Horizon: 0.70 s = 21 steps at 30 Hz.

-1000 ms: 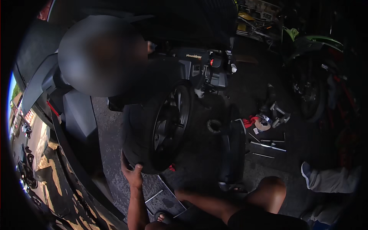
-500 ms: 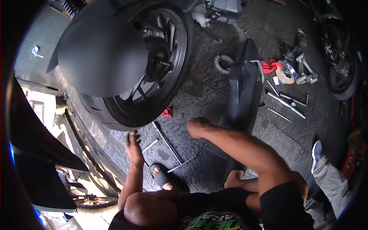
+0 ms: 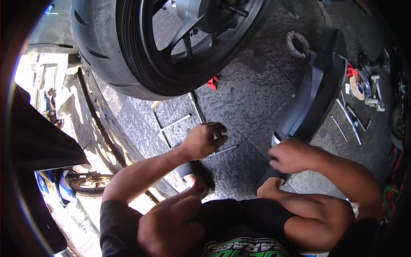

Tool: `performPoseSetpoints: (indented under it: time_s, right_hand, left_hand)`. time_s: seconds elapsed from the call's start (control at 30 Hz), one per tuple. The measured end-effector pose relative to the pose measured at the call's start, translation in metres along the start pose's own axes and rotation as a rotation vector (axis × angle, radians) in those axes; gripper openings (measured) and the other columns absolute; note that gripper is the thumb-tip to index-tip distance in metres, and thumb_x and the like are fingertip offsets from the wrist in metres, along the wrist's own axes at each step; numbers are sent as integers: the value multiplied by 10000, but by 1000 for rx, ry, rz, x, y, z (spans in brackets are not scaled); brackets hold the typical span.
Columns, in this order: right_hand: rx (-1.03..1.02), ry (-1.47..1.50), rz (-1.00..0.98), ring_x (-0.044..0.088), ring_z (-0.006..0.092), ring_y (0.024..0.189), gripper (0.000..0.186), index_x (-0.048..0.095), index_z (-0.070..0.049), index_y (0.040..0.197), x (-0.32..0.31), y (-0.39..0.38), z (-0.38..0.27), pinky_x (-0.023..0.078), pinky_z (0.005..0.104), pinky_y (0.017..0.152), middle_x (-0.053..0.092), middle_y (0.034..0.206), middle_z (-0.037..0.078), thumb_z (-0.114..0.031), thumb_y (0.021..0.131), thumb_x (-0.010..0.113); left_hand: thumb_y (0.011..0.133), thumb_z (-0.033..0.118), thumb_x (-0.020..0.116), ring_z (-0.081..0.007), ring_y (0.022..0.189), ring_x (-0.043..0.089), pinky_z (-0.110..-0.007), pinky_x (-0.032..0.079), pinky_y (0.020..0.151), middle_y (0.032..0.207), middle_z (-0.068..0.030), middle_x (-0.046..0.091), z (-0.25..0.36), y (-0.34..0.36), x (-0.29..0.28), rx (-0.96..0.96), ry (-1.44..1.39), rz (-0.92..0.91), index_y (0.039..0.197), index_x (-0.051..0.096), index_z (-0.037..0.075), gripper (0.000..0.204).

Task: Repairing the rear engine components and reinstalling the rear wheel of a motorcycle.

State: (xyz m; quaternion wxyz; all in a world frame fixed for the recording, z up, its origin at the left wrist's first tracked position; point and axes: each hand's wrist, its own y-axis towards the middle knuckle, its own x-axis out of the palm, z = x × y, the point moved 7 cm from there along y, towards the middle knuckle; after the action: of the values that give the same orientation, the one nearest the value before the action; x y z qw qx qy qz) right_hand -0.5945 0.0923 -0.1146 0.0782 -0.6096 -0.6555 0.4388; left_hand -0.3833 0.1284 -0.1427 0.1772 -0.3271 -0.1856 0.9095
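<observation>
My left hand (image 3: 204,140) hovers over the floor in front of the wheel. Its fingers are curled, with a gap to the thumb and nothing seen between them. My right hand (image 3: 293,156) is at the near end of a long black motorcycle muffler (image 3: 314,92) lying on the floor to the right. Its fingers are bent and pressed together; what they hold, if anything, is hidden. A motorcycle rear wheel (image 3: 128,55) with a wide tyre fills the upper left. A dark rod (image 3: 235,9) sticks out at its hub.
T-shaped wrenches (image 3: 173,123) and a bar (image 3: 195,107) lie below the tyre, near a red rag (image 3: 212,82). A grey ring-shaped part (image 3: 298,44) rests left of the muffler. Metal tools (image 3: 351,122) and a tape roll (image 3: 356,87) lie at the right.
The view has shifted, bringing the wheel higher. My left hand has moved right, away from the tyre. My right hand has moved right to the muffler's near end.
</observation>
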Motion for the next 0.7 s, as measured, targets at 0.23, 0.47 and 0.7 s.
performPoseSetpoints:
  time_s: [0.23, 0.47, 0.7]
  right_hand:
    - [431, 1028, 1355, 522, 80, 596, 258, 598, -42, 811, -35, -132, 143, 402, 260, 553, 546, 655, -20, -284, 900, 606]
    - [421, 1834, 1376, 437, 300, 1268, 789, 372, -26, 1436, 62, -68, 259, 277, 390, 1070, 456, 1413, 170, -642, 945, 331]
    - [210, 2192, 1259, 583, 272, 1131, 693, 423, -39, 1379, 76, -11, 249, 492, 412, 946, 522, 1323, 130, -584, 955, 358]
  left_hand:
    - [913, 289, 599, -271, 868, 686, -369, 538, 770, 959, -198, 693, 8, 62, 71, -47, -127, -161, 1091, 649, -5, 348]
    - [927, 629, 390, -353, 1319, 417, -405, 336, 1094, 1416, -239, 425, 27, 93, 159, -289, -593, -166, 1451, 295, 10, 817]
    - [794, 637, 625, -356, 1247, 495, -411, 407, 1036, 1314, -323, 482, 45, 112, 192, -171, -858, -148, 1460, 193, -52, 1051]
